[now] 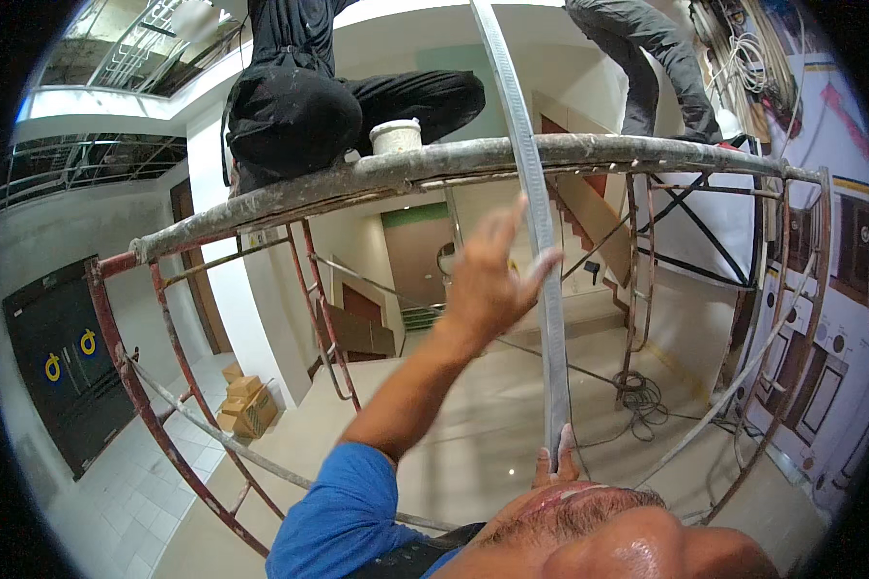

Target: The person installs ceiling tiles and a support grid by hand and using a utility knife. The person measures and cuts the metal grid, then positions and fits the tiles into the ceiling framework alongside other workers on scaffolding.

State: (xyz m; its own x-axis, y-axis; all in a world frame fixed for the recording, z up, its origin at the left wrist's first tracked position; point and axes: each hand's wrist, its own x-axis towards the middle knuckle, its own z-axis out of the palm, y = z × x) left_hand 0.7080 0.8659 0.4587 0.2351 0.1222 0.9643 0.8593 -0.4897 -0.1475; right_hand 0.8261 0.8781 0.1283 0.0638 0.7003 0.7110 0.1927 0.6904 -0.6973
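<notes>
A long grey metal channel runs from the top of the view down to its lower middle, passing in front of the scaffold's top edge. My left hand is raised beside it, slightly blurred, with fingers stretched and apart. The thumb overlaps the channel; whether it touches cannot be told. At the lower end, my right hand grips the channel, with fingers showing on both sides. The rest of that hand is hidden.
A scaffold platform crosses ahead on rusty frames. On it, a person in black sits near a white bucket; another person's grey-trousered legs stand at right. Cardboard boxes and coiled cable lie below.
</notes>
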